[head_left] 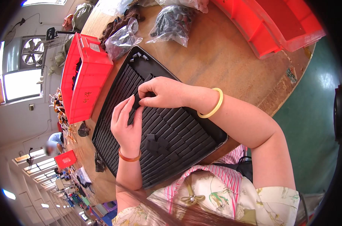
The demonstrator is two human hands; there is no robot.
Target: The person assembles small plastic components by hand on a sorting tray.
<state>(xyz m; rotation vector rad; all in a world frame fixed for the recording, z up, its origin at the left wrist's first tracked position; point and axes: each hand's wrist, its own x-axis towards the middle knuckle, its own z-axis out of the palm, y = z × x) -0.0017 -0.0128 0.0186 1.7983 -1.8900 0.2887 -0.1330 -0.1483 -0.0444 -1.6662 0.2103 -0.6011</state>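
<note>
My left hand [126, 122] and my right hand [165, 92] meet over a black tray [216, 132]. Fingertips of both are pinched on a small black piece [136, 102], partly hidden by the fingers. Under my hands, rows of flat black rectangular pieces [178, 128] fill most of the tray. Several loose black pieces [156, 144] lie in a small heap on top of the rows, right of my left wrist. At the tray's far corner are several small grey cylinders [139, 56].
A red bin [97, 71] with dark contents stands left of the tray. Clear bags, one of dark small parts [174, 22], lie at the back of the wooden table [216, 67]. A larger red bin [250, 34] is at the far right. A person [55, 143] is in the distance.
</note>
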